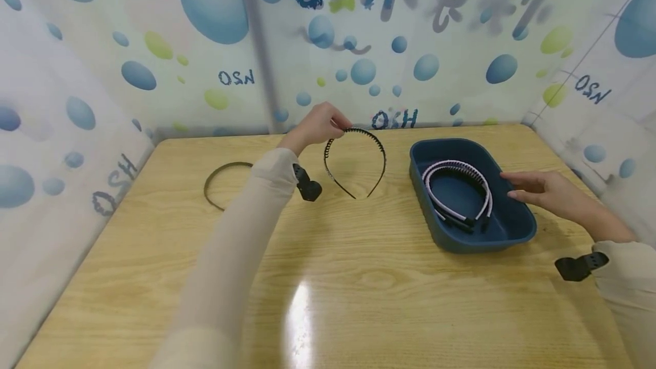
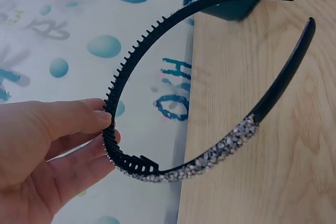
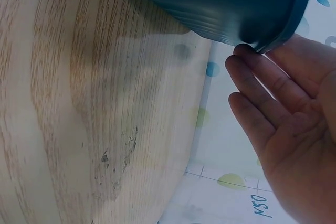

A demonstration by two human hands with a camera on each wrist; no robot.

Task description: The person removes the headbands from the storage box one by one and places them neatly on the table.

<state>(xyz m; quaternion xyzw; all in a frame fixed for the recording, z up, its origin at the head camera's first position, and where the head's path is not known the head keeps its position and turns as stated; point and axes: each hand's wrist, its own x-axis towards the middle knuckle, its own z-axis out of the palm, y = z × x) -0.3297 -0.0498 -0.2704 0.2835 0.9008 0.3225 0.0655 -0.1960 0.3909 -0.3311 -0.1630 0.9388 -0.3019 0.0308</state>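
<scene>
My left hand (image 1: 320,125) pinches a black toothed headband (image 1: 384,155) by the top of its arch, its two ends hanging down above the table. In the left wrist view, sparkly stones cover the outer side of this headband (image 2: 210,156). My right hand (image 1: 556,193) is at the right rim of a dark blue plastic basin (image 1: 443,238), thumb over the inner side. Seen from the right wrist, other fingers (image 3: 257,114) lie along the outside of the basin (image 3: 226,3). White and dark headbands (image 1: 427,184) lie together inside it.
Left of centre, another thin headband (image 1: 207,184) lies on the wooden table (image 1: 359,300), partly hidden by my left sleeve. A wall covering with blue and green dots (image 1: 364,72) stands behind the table and along both sides.
</scene>
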